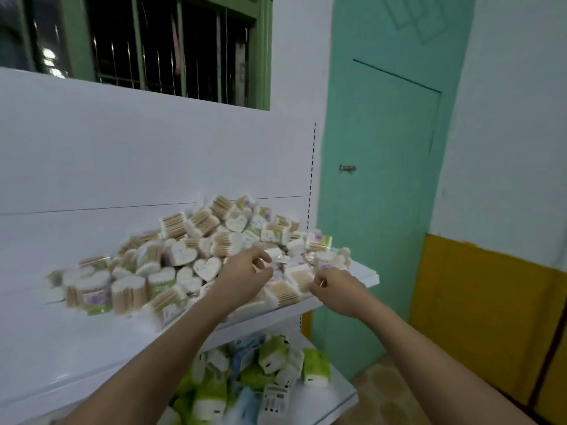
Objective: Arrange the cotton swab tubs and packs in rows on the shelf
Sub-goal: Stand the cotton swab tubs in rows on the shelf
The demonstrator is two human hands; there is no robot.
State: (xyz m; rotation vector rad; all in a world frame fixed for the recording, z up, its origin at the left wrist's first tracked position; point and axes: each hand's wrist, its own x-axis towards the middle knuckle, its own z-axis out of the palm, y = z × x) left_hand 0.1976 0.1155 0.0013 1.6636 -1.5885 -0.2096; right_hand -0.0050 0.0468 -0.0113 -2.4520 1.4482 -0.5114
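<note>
A loose heap of cotton swab tubs and packs (190, 256) covers the right half of the white shelf (61, 348); several tubs are heart-shaped, others round, with flat packs among them. My left hand (245, 271) reaches over the heap's right side, fingers curled and pinching a small clear pack (280, 258). My right hand (333, 286) hovers near the shelf's right front corner, fingertips pinched together on what looks like a thin swab stick. A flat pack of wooden-stemmed swabs (285, 291) lies between the hands.
The shelf's left half is bare white. A lower shelf (343, 391) holds a jumble of green, blue and white packs (260, 378). A green door (383, 148) stands right of the shelving, a barred window above it.
</note>
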